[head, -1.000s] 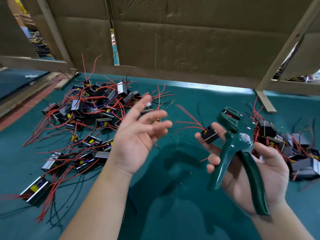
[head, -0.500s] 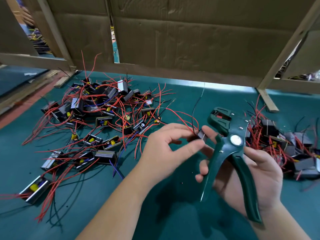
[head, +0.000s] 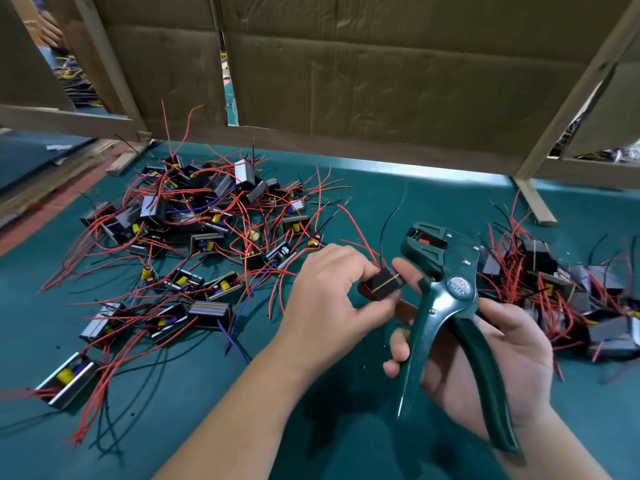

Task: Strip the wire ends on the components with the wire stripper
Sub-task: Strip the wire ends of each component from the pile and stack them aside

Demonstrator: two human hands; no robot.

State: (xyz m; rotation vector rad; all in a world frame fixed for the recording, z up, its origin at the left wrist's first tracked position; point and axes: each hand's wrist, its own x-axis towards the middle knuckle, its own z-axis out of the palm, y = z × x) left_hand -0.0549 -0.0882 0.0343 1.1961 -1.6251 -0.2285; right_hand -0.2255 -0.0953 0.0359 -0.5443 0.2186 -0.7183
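My left hand (head: 332, 299) pinches a small black component (head: 381, 285) with a yellow stripe between thumb and fingers. Its red and black wires (head: 379, 237) stick up and away from me. My right hand (head: 491, 358) holds the green wire stripper (head: 446, 306) by its handles, jaws pointing up and away, handles spread. My right index finger reaches forward and touches the component's right side. The stripper's jaws sit just right of the wires, apart from them.
A big tangle of components with red wires (head: 194, 237) covers the green mat (head: 311, 427) at the left. A second pile (head: 561, 285) lies at the right, close behind my right hand. A cardboard wall on wooden struts (head: 381, 81) closes the back.
My left hand, open in the air a second ago, has come across and taken hold of the component that lay on my right fingers. The stripper has turned slightly.
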